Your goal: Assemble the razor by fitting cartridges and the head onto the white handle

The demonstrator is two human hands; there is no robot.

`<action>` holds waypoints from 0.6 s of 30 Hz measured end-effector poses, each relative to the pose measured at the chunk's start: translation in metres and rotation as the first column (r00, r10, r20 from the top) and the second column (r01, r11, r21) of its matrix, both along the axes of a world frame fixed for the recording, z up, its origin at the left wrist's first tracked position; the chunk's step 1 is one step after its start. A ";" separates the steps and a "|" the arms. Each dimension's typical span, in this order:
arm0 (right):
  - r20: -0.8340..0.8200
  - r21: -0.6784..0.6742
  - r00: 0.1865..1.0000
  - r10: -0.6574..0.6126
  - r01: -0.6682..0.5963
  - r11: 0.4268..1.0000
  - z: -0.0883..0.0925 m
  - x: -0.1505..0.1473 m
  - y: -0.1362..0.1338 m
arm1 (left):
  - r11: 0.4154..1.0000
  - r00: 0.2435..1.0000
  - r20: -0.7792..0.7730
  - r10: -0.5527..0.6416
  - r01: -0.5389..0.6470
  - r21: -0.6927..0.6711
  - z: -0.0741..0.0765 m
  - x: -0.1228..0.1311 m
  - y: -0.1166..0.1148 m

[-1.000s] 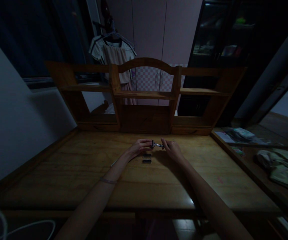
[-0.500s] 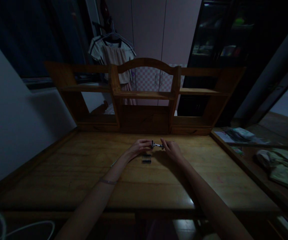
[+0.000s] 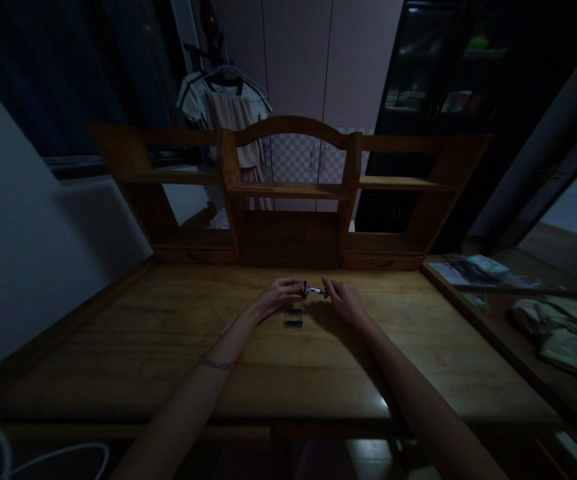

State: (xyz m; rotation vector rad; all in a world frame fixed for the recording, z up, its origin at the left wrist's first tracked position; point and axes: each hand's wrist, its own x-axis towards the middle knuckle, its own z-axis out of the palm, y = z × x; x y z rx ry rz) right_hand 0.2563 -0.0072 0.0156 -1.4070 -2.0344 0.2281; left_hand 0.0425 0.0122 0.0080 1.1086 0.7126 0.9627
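Note:
My left hand [image 3: 281, 295] pinches the dark, wide head of a small shiny metal razor [image 3: 315, 291] above the middle of the wooden desk [image 3: 178, 347]. From the other side, my right hand [image 3: 347, 300] has its thumb and fingers closed on the end of the handle. The razor lies roughly level between the two hands; its fine details are too small and dim to make out. Just below the left fingers, a small flat case [image 3: 293, 318], clear with a dark strip, rests on the desktop.
A wooden shelf unit [image 3: 288, 190] with small drawers runs along the desk's back edge. To the right, a lower surface holds crumpled cloth [image 3: 568, 333] and plastic-wrapped items [image 3: 483, 268]. A white cable [image 3: 68, 448] loops at bottom left. Clothes [image 3: 231, 110] hang behind the shelves.

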 end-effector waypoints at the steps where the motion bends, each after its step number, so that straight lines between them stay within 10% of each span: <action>1: -0.001 0.001 1.000 0.000 0.000 1.000 0.000 0.000 0.000 | 1.000 1.000 0.002 0.000 0.000 0.000 0.000 0.000 0.000; 18: 0.065 0.016 0.998 -0.026 0.025 1.000 -0.002 0.001 0.004 | 1.000 1.000 -0.018 -0.008 0.008 0.020 -0.002 0.000 0.002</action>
